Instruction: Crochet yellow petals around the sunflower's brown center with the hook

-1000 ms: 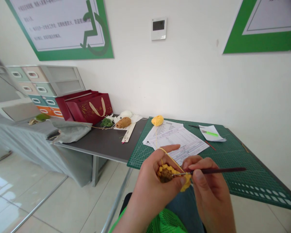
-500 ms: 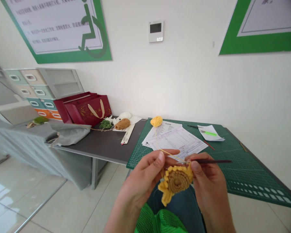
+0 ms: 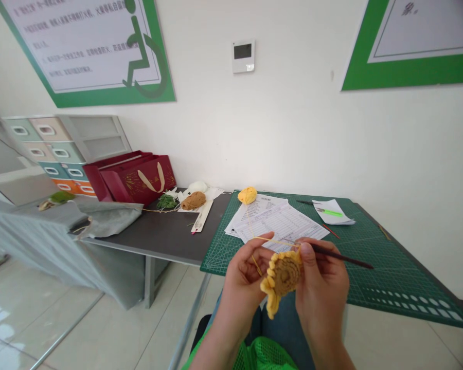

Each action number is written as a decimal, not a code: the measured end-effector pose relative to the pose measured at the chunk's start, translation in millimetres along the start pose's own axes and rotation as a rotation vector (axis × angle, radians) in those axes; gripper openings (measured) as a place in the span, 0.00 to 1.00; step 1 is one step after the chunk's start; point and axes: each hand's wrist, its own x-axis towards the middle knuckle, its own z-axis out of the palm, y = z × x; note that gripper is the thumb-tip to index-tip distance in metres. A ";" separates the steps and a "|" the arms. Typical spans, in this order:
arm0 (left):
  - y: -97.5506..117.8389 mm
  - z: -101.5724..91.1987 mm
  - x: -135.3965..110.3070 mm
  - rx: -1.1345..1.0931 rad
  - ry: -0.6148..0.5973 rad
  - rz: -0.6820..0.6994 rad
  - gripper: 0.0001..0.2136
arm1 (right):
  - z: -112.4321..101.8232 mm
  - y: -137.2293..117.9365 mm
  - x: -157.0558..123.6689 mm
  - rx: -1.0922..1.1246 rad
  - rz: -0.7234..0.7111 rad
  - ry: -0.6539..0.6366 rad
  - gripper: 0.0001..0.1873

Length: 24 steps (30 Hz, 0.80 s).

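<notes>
A round crochet piece (image 3: 286, 276), brown in the middle with a yellow petal-like edge, hangs between my hands above my lap. My right hand (image 3: 324, 288) pinches its upper right edge and grips a crochet hook (image 3: 341, 256) with a dark handle. The hook's thin metal tip points left, over the top of the piece. Yellow yarn (image 3: 272, 239) runs over the raised index finger of my left hand (image 3: 245, 280), whose other fingers curl inward beside the piece's left edge. From there the strand leads back to a yellow yarn ball (image 3: 247, 195) on the table.
A green cutting mat (image 3: 374, 246) carries printed sheets (image 3: 281, 221), a green craft knife (image 3: 331, 211) on white paper and a red stick. Further left are a brown yarn ball (image 3: 193, 201), green yarn (image 3: 167, 201), a dark red gift bag (image 3: 135, 177) and a drawer unit (image 3: 92, 136).
The left hand's index finger has lifted and bent, and its hold has drawn back from the piece's top. The hook's handle end now tilts lower. The crochet piece has turned slightly.
</notes>
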 end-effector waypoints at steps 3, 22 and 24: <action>-10.4 -5.9 0.8 0.010 -0.014 0.049 0.34 | 3.4 0.7 -0.3 -0.038 -0.043 0.043 0.15; 27.1 1.3 -11.5 0.029 0.116 -0.043 0.41 | 14.4 -9.3 -22.9 0.226 -0.017 -0.256 0.06; 30.6 1.9 -13.1 0.042 0.115 -0.055 0.44 | 9.7 -10.4 -21.0 0.216 0.023 -0.289 0.07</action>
